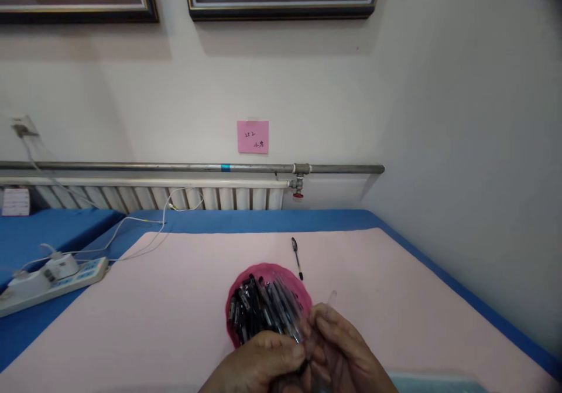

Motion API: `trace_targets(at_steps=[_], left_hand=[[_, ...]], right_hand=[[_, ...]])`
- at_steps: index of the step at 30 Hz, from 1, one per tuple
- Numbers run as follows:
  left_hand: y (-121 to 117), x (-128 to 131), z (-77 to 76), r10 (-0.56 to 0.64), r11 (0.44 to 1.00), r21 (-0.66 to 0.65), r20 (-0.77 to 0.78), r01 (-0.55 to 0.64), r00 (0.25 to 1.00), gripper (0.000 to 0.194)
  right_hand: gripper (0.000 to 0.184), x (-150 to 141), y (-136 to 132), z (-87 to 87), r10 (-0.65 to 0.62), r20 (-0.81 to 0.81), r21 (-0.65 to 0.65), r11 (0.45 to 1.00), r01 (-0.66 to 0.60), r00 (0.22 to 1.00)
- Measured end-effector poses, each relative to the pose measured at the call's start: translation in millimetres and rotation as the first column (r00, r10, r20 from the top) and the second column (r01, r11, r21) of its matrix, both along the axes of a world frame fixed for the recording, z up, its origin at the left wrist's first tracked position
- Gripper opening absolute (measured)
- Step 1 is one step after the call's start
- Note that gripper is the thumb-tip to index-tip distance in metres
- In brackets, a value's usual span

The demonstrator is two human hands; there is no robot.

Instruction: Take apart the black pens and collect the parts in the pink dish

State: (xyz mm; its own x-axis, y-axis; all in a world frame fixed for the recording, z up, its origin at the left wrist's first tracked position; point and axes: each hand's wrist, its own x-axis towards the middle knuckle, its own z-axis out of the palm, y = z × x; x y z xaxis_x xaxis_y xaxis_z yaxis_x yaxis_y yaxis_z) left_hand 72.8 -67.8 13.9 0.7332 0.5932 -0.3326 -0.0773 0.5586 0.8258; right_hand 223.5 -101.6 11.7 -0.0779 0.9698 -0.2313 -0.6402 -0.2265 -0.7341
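My right hand is closed around a clear plastic pen barrel, whose end sticks up past the fingers. Close against it, my left hand has thumb and fingers pinched together at a small dark piece, partly hidden and too blurred to name. Just beyond both hands sits a round pink basket. Inside it, black pen parts fill the left side, and several clear barrels lean on the right. One assembled black pen lies on the pink cloth behind the basket.
A pink cloth covers the blue table. At left lies a white power strip with plugs and a white cable. Along the wall run a radiator and a pipe. A light-blue item shows at the bottom right.
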Motion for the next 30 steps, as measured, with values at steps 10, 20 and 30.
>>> trace_targets(at_steps=[10, 20, 30], left_hand=[[-2, 8, 4.2, 0.086, 0.995, -0.055, 0.039, -0.084, 0.996, 0.048], [21, -5, -11.1, 0.521, 0.812, 0.423, -0.216, -0.402, 0.826, 0.039], [32, -12, -23.7, 0.549, 0.812, 0.407, -0.292, -0.417, 0.783, 0.023]], right_hand=[[0.023, 8, 4, 3.0, -0.127, 0.044, 0.138, 0.983, 0.120, 0.991], [0.018, 11, 35, -13.4, -0.175, 0.866, 0.215, 0.976, -0.032, 0.469], [0.017, 43, 106, -13.1, -0.236, 0.966, 0.237, 0.972, 0.001, 0.106]])
